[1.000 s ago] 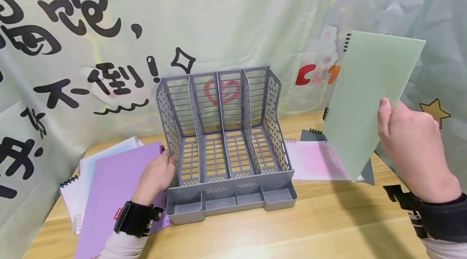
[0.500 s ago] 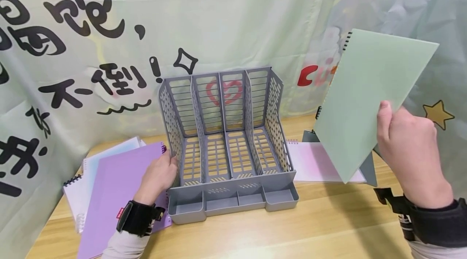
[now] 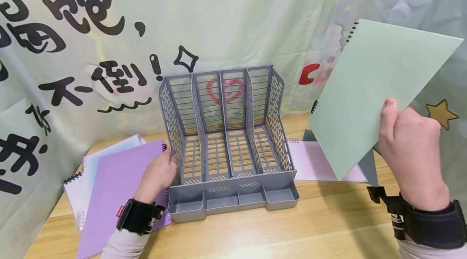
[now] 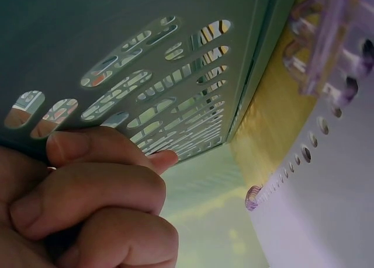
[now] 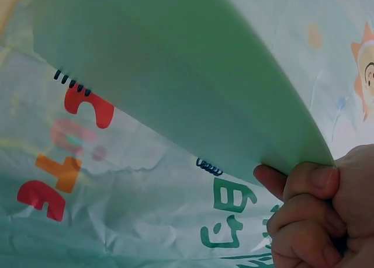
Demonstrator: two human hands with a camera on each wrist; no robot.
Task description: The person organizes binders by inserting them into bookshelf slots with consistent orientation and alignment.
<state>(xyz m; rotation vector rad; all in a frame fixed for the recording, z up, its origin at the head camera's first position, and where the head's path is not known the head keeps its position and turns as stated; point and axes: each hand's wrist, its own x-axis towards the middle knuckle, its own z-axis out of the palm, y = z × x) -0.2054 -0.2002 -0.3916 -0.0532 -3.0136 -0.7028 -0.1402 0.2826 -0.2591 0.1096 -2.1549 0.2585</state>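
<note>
A grey desk file organizer (image 3: 233, 186) with upright dividers and a row of small front trays stands on the table. My left hand (image 3: 157, 176) grips the front edge of its left side panel (image 4: 134, 104), fingers curled. My right hand (image 3: 410, 149) holds up a pale green spiral notebook (image 3: 379, 76) by its near edge, thumb on the face towards me. The notebook is tilted, its black coils (image 5: 208, 166) along the far left edge. In the right wrist view the fingers (image 5: 310, 221) are bent at its corner.
A purple notebook (image 3: 120, 182) lies over other spiral notebooks (image 3: 74, 194) left of the organizer. On the right, a pink notebook (image 3: 310, 161) rests on a dark grey one (image 3: 370, 170), beneath the raised notebook. A printed cloth (image 3: 233, 24) hangs behind the table (image 3: 255, 234).
The green notebook has turned so more of its face shows, its upper right corner swinging right. My left hand keeps its grip on the organizer.
</note>
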